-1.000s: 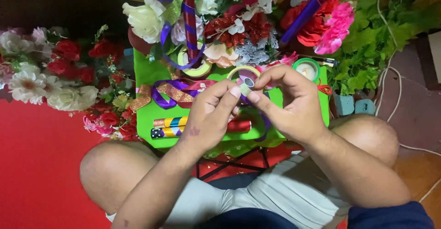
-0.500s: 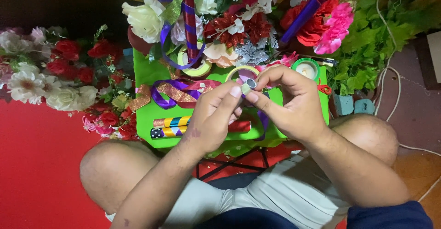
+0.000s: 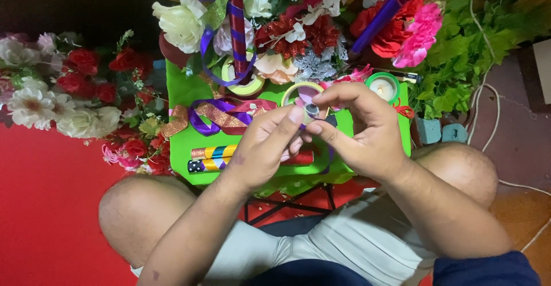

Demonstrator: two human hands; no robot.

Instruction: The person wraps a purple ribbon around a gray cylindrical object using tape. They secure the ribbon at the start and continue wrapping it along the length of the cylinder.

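From my head camera, my left hand [image 3: 265,148] and right hand [image 3: 361,131] meet over the green tray [image 3: 189,142], fingertips pinched together on a small grey piece [image 3: 311,110]. A tape roll [image 3: 303,94] sits just behind at twelve o'clock; patterned sticks [image 3: 212,158] lie at nine.

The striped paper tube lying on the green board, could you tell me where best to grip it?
Probably pinch the striped paper tube mid-length across its narrow width, coming from above; it lies flat and level on the green board, left of the left hand.
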